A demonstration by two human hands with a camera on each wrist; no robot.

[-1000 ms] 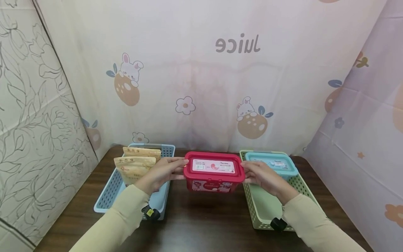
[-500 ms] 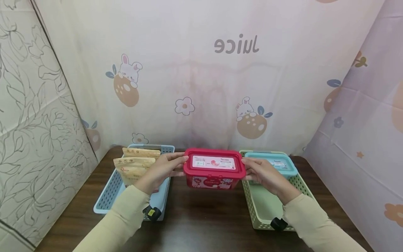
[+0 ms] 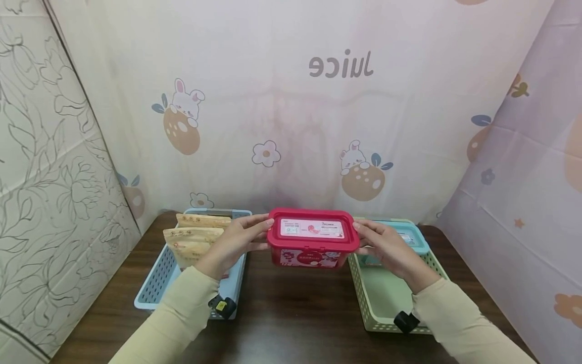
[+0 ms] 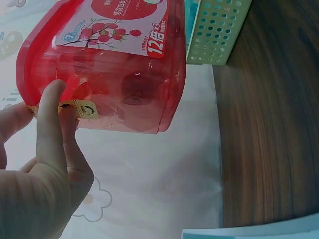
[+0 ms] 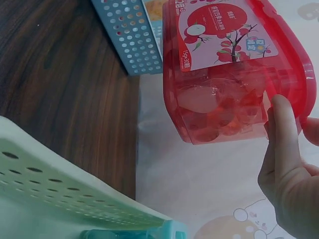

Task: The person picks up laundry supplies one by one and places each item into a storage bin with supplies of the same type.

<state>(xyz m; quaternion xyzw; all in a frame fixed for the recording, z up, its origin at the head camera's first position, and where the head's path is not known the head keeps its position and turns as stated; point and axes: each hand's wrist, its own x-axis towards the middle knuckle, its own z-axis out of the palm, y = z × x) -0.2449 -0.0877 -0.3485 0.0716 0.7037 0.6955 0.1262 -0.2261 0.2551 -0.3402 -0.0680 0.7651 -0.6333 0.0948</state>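
Note:
A red lidded plastic tub with a pink label is held up between both hands, level and above the table. Through its see-through red wall, rounded pods show in the right wrist view. My left hand grips the tub's left end, thumb at the lid's edge and fingers under the rim. At the opposite end my right hand pinches the lid's rim the same way. In the left wrist view a yellow sticker on the tub's end sits by the left fingers.
To the left, a blue basket holds two beige pouches. On the right, a green basket has a turquoise-lidded tub at its back. Both rest on a dark wooden table before a printed curtain.
Both hands have raised the red tub slightly and shifted it a little to the right. The baskets and what they hold stay in place.

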